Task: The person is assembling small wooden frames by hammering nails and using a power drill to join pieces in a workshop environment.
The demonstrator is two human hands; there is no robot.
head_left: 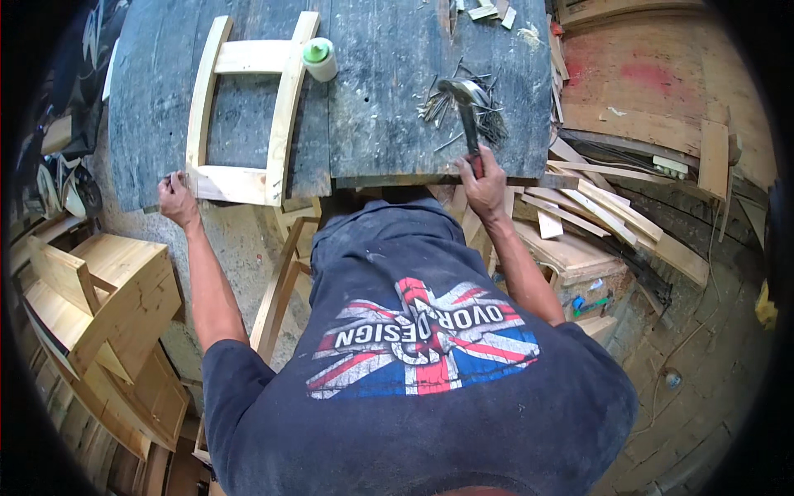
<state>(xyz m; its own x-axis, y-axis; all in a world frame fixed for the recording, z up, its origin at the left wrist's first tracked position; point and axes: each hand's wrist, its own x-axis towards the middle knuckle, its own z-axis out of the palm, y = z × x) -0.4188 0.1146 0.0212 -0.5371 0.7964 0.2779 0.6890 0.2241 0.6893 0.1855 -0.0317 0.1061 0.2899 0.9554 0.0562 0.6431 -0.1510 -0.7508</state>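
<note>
A pale wooden frame (279, 124), with two long side pieces and two crosspieces, lies flat on the dark workbench (380, 124). My left hand (178, 201) is at its near left corner, fingers pinched together; whatever is between them is too small to make out. In my right hand (485, 183) is a hammer (470, 124), gripped by its red and black handle at the bench's near edge. The hammer's metal head points away from me, above a loose pile of nails (491, 124). A white bottle with a green cap (319, 59) stands against the frame's right side piece.
Wood offcuts (488, 11) lie at the bench's far edge. Thin wooden strips (612, 211) are heaped to the right, beside a large plywood sheet (637, 83). Wooden box-like furniture (124, 289) stands on the left, and a slim wooden piece (277, 302) leans near my legs.
</note>
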